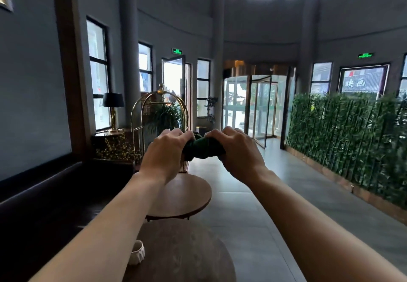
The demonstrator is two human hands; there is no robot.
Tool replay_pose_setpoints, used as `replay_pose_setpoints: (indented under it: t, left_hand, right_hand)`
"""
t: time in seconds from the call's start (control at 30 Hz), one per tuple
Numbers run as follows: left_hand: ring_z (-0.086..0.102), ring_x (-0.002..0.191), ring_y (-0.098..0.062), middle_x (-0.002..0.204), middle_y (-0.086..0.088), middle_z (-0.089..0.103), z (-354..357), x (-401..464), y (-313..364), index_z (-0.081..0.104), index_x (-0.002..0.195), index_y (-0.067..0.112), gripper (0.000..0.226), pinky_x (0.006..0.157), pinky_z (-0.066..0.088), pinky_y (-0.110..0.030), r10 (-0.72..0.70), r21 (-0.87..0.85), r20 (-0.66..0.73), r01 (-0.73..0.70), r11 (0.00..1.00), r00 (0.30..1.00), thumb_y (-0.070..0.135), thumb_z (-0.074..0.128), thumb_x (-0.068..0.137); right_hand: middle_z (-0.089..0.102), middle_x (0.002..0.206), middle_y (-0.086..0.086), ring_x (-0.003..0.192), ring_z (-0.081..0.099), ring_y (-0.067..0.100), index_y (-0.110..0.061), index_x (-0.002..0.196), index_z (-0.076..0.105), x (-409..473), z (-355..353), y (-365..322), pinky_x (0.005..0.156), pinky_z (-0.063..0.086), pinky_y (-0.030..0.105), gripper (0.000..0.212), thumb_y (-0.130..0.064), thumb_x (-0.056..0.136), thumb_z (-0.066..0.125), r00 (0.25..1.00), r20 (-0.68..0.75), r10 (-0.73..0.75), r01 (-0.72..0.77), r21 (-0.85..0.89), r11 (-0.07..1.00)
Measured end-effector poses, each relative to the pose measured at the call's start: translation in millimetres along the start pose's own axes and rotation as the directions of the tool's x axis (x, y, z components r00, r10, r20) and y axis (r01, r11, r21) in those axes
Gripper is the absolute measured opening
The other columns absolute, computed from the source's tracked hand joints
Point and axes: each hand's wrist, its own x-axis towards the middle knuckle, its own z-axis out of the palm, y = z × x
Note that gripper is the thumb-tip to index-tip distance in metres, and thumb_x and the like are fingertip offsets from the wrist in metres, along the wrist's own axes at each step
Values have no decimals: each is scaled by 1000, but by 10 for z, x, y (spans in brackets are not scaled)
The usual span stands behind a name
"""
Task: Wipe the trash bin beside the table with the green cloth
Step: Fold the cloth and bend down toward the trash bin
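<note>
Far left of the left hand (165,154) ran a dark bench (44,193) along the grey wall, and beyond it a black-shaded lamp (112,105) stood on a side table. Just behind and left of that hand stood a gold luggage cart (141,114) with a potted plant (164,116) inside its arch. Below both hands were two round wooden tables: the far table (187,195) under the left wrist, the near table (182,253) lower, between the forearms, with a small white ribbed cup (136,252) at its left edge, beside the left forearm. Nothing stood between the hands and the camera. No trash bin could be made out. The green cloth (203,148) was bunched and twisted into a roll held in the air between the two hands, each end wrapped in a fist: left hand's fingers curled round the left end, right hand (236,149) curled round the right end, knuckles up. Beyond the right hand was a glass revolving door (255,107), and far to its right a hedge of artificial bamboo (343,136) lined the grey tiled floor (275,193). High windows ringed the curved lobby wall above.
</note>
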Motion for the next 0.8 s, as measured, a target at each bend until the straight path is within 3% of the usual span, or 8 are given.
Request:
replay_pose_setpoints:
  t: [0.33,0.8]
  left_hand:
    - [58,97,-21,102,3,64,-172,-125,682,60,118,28,33,83,57,-43,21,36,12,-21,999,1000,11,67,91]
    - [58,98,-23,109,4,66,176,-671,917,60,118,29,34,83,56,-43,-24,26,147,21,999,989,13,68,90]
  right_hand:
    - [64,111,8,101,59,31,-28,135,58,-444,-456,297,80,56,46,47,-8,93,66,1000,-14,6,-6,46,999]
    - [65,114,8,102,59,32,-30,134,60,-1092,-219,351,80,56,45,48,-7,93,65,994,101,48,-58,95,994]
